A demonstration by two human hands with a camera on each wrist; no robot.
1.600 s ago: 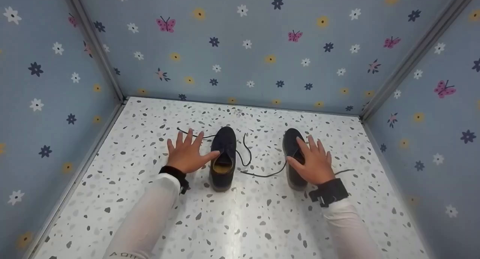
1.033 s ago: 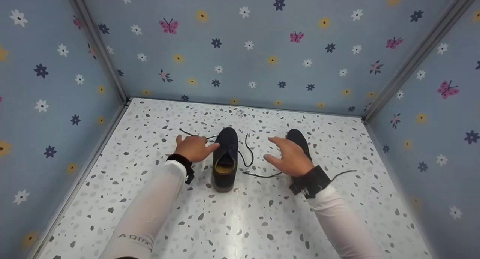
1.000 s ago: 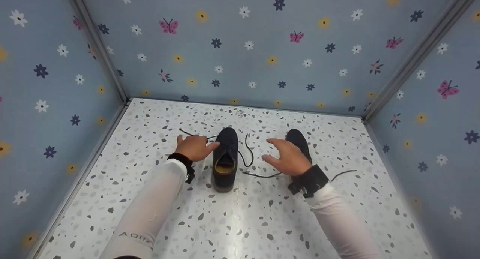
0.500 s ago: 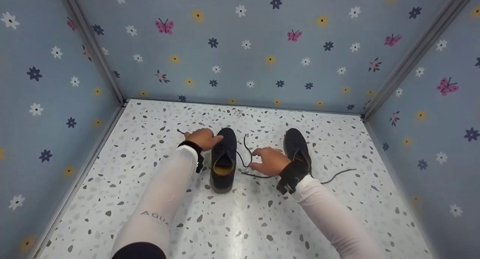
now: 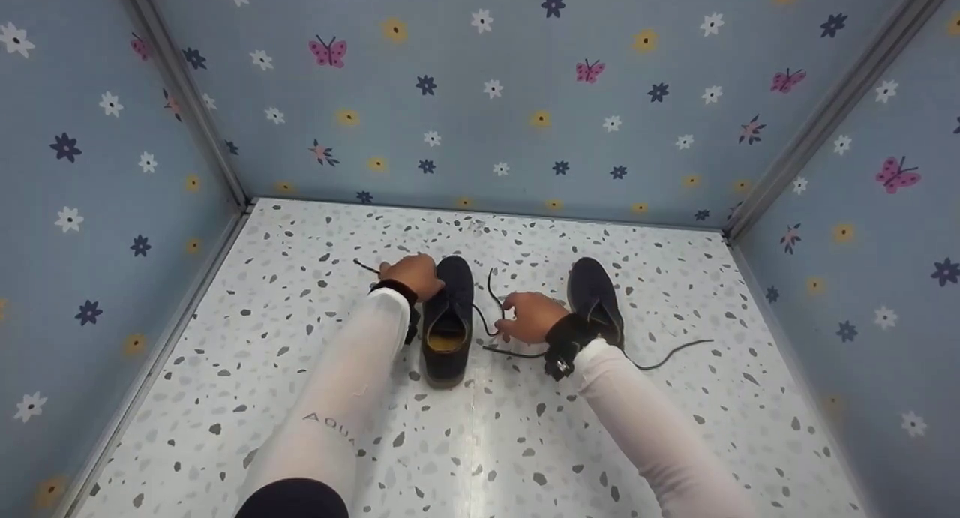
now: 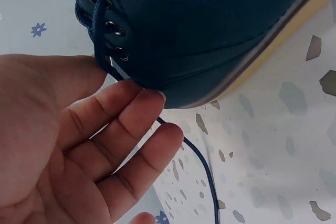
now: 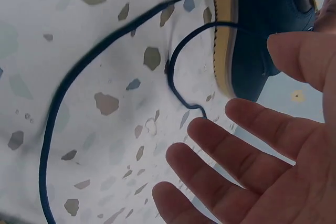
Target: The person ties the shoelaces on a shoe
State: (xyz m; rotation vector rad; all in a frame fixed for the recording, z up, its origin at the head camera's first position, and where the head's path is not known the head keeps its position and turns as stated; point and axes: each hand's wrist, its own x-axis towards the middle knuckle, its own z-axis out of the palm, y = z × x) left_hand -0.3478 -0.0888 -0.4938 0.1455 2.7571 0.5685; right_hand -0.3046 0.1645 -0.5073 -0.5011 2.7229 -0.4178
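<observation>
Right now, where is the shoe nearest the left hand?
In the head view, the shoe stands just left of centre, between the left hand and right hand.

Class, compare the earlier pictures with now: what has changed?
The left hand moved forward and right to the outer lace of the left shoe; whether it grips is unclear. The right hand moved left from over the right shoe toward the left shoe's inner lace, fingers and thumb apart. Both shoes stayed put.

Blue-grey walls (image 5: 495, 61) stand round three sides of the desk (image 5: 525, 428), dotted with white, yellow and navy flowers (image 5: 553, 4) and pink butterflies (image 5: 328, 51). Grey strips (image 5: 187, 94) run up both far corners. The desktop's white, flecked all over with grey, and light gleams down its near middle.
</observation>
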